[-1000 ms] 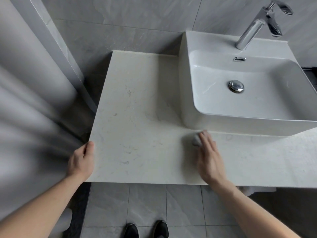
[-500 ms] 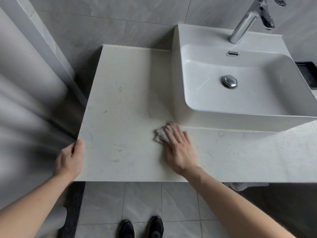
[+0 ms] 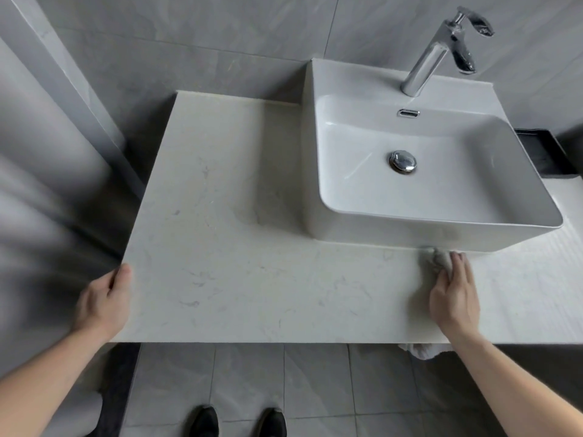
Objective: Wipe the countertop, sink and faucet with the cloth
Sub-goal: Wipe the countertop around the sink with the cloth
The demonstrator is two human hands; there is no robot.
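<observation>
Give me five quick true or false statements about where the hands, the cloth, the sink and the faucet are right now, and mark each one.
1. The right hand presses the cloth onto the countertop just in front of the sink. True.
2. The left hand is wiping the faucet. False: it rests on the countertop's left front corner.
3. The cloth lies inside the sink basin. False: it is on the countertop, outside the sink.
4. The faucet stands at the back of the sink. True.
5. Water is running from the faucet. False: no stream is visible.
</observation>
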